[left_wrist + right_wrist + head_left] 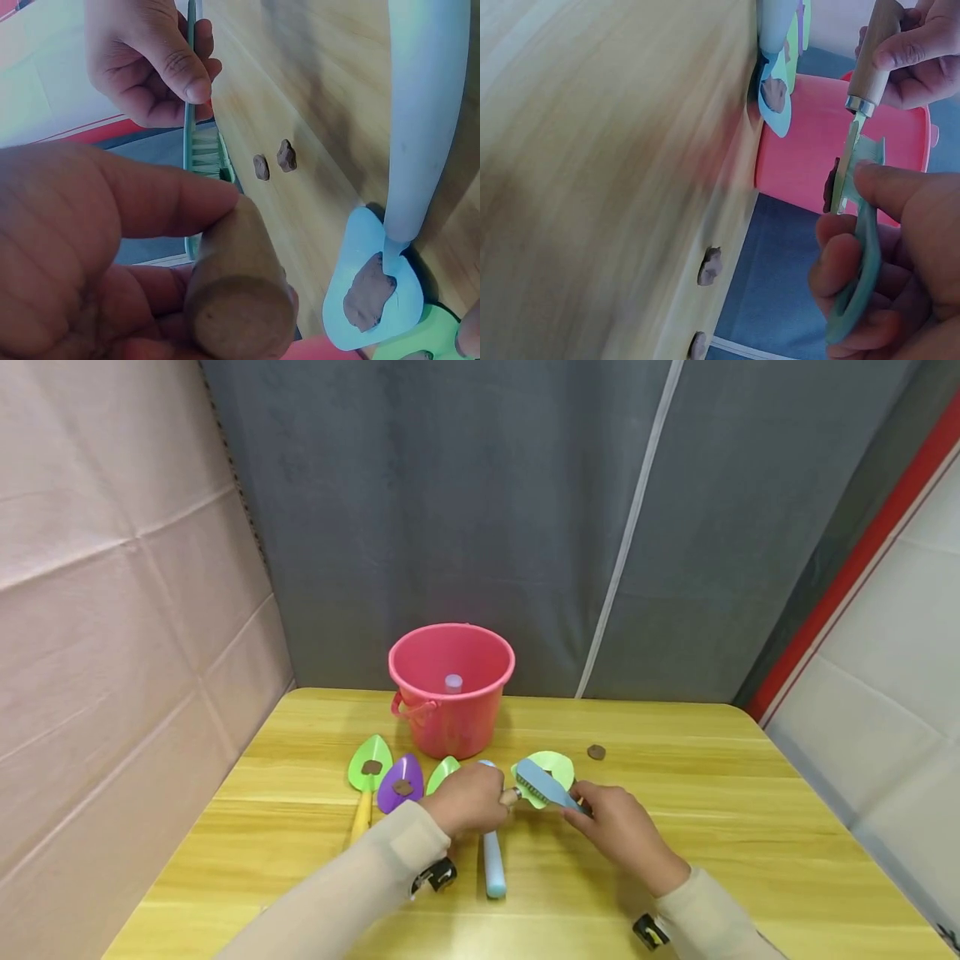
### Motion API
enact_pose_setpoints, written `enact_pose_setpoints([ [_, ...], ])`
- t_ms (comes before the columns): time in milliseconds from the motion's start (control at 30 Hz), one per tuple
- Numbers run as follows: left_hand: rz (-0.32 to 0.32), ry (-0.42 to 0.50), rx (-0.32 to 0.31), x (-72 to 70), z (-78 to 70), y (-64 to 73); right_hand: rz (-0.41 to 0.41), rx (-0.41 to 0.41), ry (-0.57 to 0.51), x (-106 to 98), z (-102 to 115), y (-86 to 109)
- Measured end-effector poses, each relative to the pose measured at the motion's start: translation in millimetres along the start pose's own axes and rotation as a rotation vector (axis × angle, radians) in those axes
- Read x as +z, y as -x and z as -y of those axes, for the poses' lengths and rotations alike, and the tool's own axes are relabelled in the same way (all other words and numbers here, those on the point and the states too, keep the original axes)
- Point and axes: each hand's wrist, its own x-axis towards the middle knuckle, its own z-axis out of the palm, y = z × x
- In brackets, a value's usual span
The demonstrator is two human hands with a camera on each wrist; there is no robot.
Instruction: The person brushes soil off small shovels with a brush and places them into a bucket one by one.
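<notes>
My left hand (471,797) grips the wooden handle (240,281) of a toy shovel with a light green, wavy-edged blade (561,766). In the right wrist view a brown clay-like lump (831,184) clings to that blade. My right hand (622,827) holds a blue-green brush (546,783), thumb on one side and fingers curled round its handle. The brush head overlaps the green blade in the head view, and its pale bristles (206,154) show in the left wrist view. Under the left hand lies a shovel with a pale blue handle (493,864) and a blue blade (405,289) bearing another brown lump.
A pink bucket (459,727) stands behind the tools with a lilac-topped item (453,683) inside. To the left lie a yellow-handled green shovel (371,752), a purple shovel (405,770) and another green blade (442,772). Brown lumps (710,266) rest on the wooden table (720,827).
</notes>
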Motion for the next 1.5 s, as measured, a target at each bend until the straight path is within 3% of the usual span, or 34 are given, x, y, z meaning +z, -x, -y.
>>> enact_pose_setpoints([
  [367, 0.039, 0.042, -0.030, 0.9, 6.6, 2.3, -0.080, 0.027, 0.056, -3.9, -10.5, 0.5],
  [600, 0.052, 0.051, -0.015, 1.1, 10.6, 3.3, -0.062, 0.058, 0.054, -7.1, -24.3, -1.3],
  [800, 0.061, 0.072, -0.014, 1.4, 14.2, 4.0, -0.101, 0.089, 0.073, -10.9, -29.3, -4.2],
  [967, 0.066, 0.083, -0.022, 1.0, 16.0, 4.2, -0.117, 0.017, 0.063, -9.0, -16.3, -5.2],
  [1167, 0.040, 0.090, -0.001, 0.3, 15.3, 5.2, -0.031, -0.094, 0.043, -0.6, 4.1, -5.6],
  [1300, 0.021, 0.071, 0.001, 0.4, 15.4, 6.8, -0.048, -0.084, 0.059, 1.1, 2.8, -9.3],
  [1500, 0.039, 0.076, -0.009, 0.1, 18.6, 8.8, -0.074, -0.007, 0.065, 1.7, -18.4, -15.0],
])
